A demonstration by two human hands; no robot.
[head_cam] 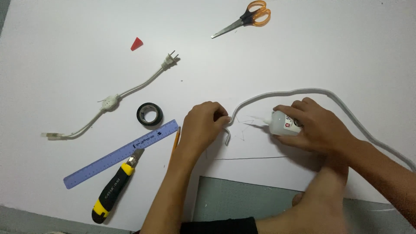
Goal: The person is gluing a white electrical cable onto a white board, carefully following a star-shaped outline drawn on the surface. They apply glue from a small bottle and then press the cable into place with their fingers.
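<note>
Left hand [203, 125] grip pinches the bent end of the grey flexible strip [277, 93] on the white bench [65, 69]. Right hand [318, 125] grip is closed around the small white glue bottle [284, 123], nozzle aimed at that end. Risk: excess squeeze may bond fingertips; a loosened pinch may let the strip spring away.

A large white sheet [65, 78] covers the surface — evenly lit. Grey floor [242, 201] shows at the lower edge.
</note>
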